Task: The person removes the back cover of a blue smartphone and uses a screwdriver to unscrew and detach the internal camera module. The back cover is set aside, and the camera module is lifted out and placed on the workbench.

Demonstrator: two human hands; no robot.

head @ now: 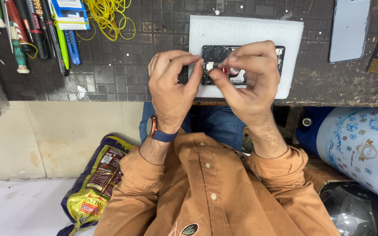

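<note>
Both hands are working over the opened phone (241, 65) lying on white foam (246, 30); left hand (171, 87) and right hand (248, 83) are each pinching a tiny part (209, 66) together in a tight grip; the phone's back is already off, reassembly seemingly remaining.

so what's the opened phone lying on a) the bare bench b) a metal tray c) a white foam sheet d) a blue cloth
c, the phone with its back off lies on a white foam sheet on the dark bench, under the left hand and right hand.
</note>
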